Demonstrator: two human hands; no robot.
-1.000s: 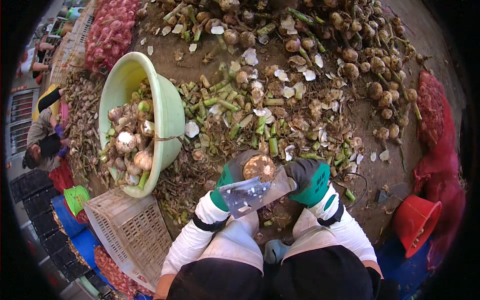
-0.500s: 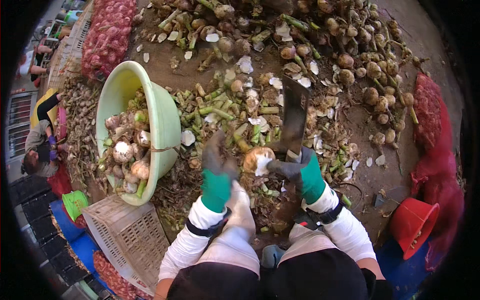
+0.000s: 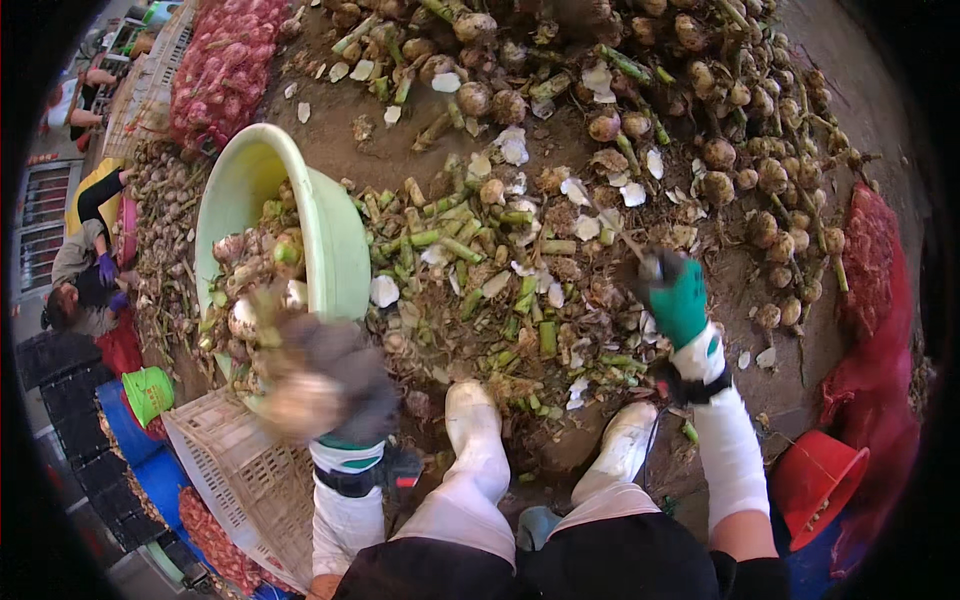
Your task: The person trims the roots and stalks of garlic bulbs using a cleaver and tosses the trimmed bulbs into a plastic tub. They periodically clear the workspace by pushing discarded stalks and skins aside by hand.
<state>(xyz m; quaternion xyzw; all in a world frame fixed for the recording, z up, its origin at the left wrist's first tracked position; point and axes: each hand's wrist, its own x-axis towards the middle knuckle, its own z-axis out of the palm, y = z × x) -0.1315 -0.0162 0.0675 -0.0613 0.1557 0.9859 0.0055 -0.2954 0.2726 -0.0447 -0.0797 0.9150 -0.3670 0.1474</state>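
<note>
My left hand (image 3: 348,372), in a grey and green glove, is smeared by motion at the near side of the pale green basin (image 3: 342,235). A blurred, pale garlic bulb (image 3: 303,403) is in its fingers, by the basin's rim. Tipped on its side, the basin holds several trimmed garlic bulbs (image 3: 287,248). My right hand (image 3: 677,295), gloved alike, is closed round the handle of a broad knife (image 3: 610,218). The blade shows nearly edge-on, pointing up and left over the trimmings. Cut stems and peelings (image 3: 545,335) lie between my hands.
A large heap of garlic with stems (image 3: 720,150) lies ahead and to the right. Left of me stand a plastic crate (image 3: 235,470) and a filled red net bag (image 3: 225,75). A red bucket (image 3: 820,490) leans at the right. Another person (image 3: 85,260) sits far left.
My left hand has carried the garlic bulb left to the basin. My right hand has moved right and up, turning the knife from broadside to edge-on. My legs have spread apart.
</note>
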